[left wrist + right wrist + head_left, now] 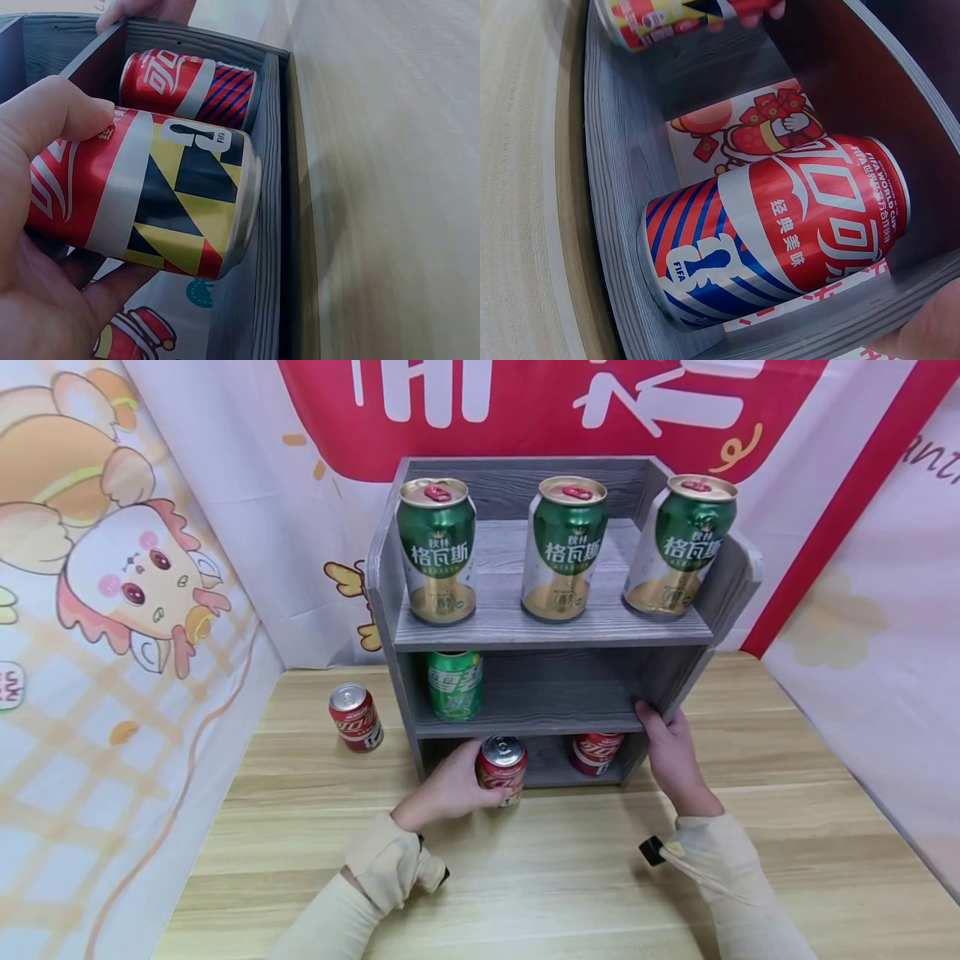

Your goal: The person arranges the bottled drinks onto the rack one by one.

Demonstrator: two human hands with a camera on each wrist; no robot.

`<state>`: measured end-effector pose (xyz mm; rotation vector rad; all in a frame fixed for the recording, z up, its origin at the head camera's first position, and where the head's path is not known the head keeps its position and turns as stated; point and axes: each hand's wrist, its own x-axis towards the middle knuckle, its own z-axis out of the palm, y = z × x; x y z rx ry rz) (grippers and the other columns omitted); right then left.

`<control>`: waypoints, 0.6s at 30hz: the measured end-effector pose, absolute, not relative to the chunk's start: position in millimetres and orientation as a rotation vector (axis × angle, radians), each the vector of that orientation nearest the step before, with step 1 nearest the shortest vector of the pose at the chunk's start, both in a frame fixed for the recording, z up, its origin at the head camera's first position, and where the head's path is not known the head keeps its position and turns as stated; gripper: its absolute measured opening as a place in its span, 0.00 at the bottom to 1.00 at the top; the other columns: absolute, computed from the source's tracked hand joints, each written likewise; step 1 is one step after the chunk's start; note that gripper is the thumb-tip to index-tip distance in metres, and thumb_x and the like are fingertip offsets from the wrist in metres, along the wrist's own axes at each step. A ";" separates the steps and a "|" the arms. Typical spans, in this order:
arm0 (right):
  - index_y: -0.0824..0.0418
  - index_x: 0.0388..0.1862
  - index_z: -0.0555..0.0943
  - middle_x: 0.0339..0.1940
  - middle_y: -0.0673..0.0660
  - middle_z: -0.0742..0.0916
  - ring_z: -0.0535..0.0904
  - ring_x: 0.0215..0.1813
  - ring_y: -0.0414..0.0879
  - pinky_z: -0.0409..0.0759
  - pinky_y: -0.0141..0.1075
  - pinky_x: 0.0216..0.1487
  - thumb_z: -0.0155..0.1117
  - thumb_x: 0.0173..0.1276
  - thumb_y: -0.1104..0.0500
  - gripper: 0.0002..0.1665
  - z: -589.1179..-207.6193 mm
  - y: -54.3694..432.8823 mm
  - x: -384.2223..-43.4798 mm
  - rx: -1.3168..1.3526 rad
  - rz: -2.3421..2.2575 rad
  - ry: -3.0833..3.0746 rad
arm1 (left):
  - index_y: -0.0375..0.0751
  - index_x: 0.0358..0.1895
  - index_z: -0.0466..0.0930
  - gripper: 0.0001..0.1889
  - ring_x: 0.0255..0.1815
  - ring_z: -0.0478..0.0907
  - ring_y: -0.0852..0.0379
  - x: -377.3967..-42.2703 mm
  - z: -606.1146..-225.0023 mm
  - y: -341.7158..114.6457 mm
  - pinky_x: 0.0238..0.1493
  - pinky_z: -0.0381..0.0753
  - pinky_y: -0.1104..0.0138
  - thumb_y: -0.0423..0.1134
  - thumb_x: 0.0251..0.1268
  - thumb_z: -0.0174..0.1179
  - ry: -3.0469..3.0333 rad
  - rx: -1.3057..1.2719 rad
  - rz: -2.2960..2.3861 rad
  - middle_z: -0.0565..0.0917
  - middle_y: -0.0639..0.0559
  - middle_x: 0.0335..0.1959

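My left hand (453,781) grips a red cola can (502,768) with a yellow-and-black checked band, at the front of the bottom level of a grey wooden shelf (525,727). The left wrist view shows thumb and fingers around this can (180,195), its base toward the shelf's lower board. My right hand (675,760) holds the shelf's right side panel, thumb at the front edge. Inside the bottom level, on the right, stands another red cola can (780,225) with blue stripes. A green can (455,685) stands on the middle level at left.
Three green-and-white cans (438,552) stand spaced along the top level. On the wooden table (315,860), left of the shelf, stands one more red can (356,718). Printed cloths (247,485) hang behind and at both sides.
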<state>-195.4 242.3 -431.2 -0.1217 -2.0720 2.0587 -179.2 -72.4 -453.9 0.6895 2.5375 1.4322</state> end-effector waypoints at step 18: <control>0.59 0.62 0.69 0.42 0.37 0.82 0.76 0.51 0.31 0.69 0.19 0.58 0.53 0.76 0.52 0.20 -431.6 242.1 -195.9 -0.141 2.059 -2.076 | 0.37 0.62 0.72 0.31 0.53 0.80 0.50 -196.5 -450.0 -51.1 0.57 0.78 0.59 0.37 0.52 0.70 2.503 0.618 1.338 0.84 0.44 0.51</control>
